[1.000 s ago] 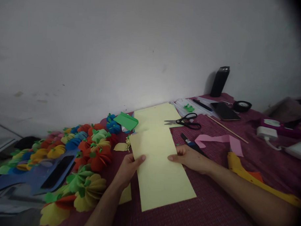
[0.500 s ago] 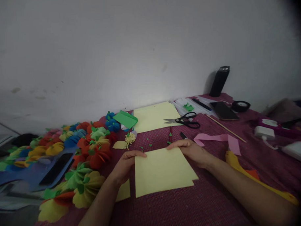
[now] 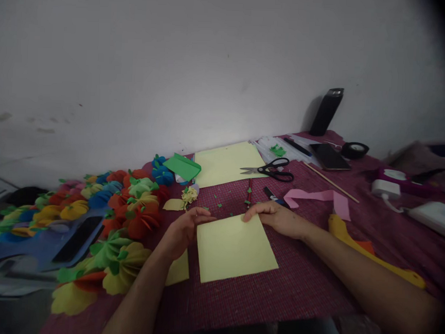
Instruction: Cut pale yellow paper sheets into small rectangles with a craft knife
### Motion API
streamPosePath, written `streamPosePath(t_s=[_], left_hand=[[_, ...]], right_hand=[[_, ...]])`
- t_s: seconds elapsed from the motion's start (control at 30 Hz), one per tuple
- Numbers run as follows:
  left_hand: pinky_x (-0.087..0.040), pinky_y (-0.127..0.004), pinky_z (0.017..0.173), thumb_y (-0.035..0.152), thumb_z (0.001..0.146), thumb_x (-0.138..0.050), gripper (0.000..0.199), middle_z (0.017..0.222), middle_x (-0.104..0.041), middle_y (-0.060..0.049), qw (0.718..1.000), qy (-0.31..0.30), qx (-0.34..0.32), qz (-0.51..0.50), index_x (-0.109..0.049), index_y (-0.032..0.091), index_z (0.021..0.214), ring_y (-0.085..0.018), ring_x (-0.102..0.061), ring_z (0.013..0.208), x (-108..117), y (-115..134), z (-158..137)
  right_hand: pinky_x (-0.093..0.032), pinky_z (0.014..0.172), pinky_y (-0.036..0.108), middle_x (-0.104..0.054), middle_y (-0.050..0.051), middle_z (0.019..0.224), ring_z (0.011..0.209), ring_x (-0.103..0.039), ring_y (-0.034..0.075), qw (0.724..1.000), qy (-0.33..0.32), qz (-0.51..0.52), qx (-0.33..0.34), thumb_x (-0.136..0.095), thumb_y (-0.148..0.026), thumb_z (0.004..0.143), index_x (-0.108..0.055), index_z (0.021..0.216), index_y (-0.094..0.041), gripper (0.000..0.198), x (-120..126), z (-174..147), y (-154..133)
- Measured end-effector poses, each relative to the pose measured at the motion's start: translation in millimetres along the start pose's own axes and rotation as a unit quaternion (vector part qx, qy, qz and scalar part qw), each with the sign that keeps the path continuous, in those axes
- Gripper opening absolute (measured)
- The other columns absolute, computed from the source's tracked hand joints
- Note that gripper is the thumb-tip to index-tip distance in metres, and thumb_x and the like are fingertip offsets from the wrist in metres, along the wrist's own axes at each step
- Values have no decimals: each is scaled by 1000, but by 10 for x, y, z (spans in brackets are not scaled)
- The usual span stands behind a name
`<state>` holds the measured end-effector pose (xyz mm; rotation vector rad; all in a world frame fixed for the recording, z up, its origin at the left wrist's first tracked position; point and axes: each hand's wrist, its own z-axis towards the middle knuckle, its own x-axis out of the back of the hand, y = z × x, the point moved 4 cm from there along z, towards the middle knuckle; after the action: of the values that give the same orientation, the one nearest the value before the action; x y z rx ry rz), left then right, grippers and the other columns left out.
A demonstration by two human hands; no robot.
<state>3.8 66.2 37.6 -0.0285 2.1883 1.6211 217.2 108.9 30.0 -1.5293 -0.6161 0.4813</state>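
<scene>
Centrally, we find a pale yellow paper (image 3: 236,250) lying nearly flat on the near part of a tabletop (image 3: 239,306) covered in maroon cloth. The right hand (image 3: 279,219) reaches in from the right, its grip closed on the paper's far right corner, thumb on top. The left hand (image 3: 180,233) is at the far left corner, fingers loosely curved along the edge; we cannot tell whether that grip has hold of the paper or only rests beside it. Beyond the hands we notice a red pen (image 3: 250,190) among small green scraps (image 3: 219,205), then black-handled scissors (image 3: 262,170), blades slightly apart, their tips over a larger yellow sheet (image 3: 226,162). To the left we see a crowd of colourful, pumpkin-like paper shapes (image 3: 143,222). On the right we make out a pink strip (image 3: 309,195), a thin wooden stick (image 3: 331,182) and a yellow glue gun (image 3: 372,257). Farthest back, a black flask (image 3: 326,112) stands near the wall (image 3: 175,63).
</scene>
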Motion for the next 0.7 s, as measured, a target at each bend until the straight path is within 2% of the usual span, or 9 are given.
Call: streamPosePath(t_s=[0.1,0.2,0.27,0.37,0.5,0.63,0.7], left_hand=[[-41,-26,64,33,75,-52,31,89,-62,-7,994,22,22,104,-55,17,101,-19,-57,77,-21,-69,24],[-37,-22,56,36,69,-60,34,78,-63,-4,966,28,55,251,-60,14,95,-13,-54,63,-14,-190,68],[-35,-20,51,38,68,-61,32,71,-63,-2,949,13,72,306,-64,13,87,-11,-51,55,-3,-256,91],[-31,-19,47,41,69,-58,32,62,-61,-1,938,3,81,336,-66,12,79,-9,-47,49,18,-292,105],[-32,-19,47,41,67,-59,31,61,-61,0,938,4,84,337,-65,12,78,-9,-47,49,29,-289,114],[-32,-19,47,39,67,-59,29,60,-61,0,933,11,94,346,-65,13,78,-9,-48,49,39,-306,123],[-33,-20,47,39,67,-59,28,59,-61,0,932,10,93,351,-65,13,77,-9,-48,48,44,-314,126]], right_hand=[[-42,70,26,-65,1,80,73,-57,12,999,-34,-16,-6,-49,-21,74,-65,82,-17,18,-48,-3,45],[-42,69,26,-65,1,78,71,-57,12,997,-62,-37,-14,-47,-19,74,-65,84,-16,21,-92,-1,107],[-42,68,26,-64,1,78,71,-57,12,995,-78,-54,-18,-46,-18,74,-65,86,-16,22,-109,1,144],[-42,68,25,-64,0,80,71,-56,11,991,-105,-75,-29,-44,-15,73,-64,91,-17,27,-114,-2,184],[-42,67,24,-63,0,79,70,-55,12,988,-121,-85,-55,-44,-13,71,-63,94,-17,31,-97,-8,201],[-41,61,24,-59,0,74,65,-52,11,987,-120,-87,-58,-49,-24,74,-62,89,-16,22,-108,-8,178],[-40,58,23,-57,-1,71,62,-50,9,988,-115,-87,-45,-55,-31,71,-58,89,-16,23,-123,-8,158]])
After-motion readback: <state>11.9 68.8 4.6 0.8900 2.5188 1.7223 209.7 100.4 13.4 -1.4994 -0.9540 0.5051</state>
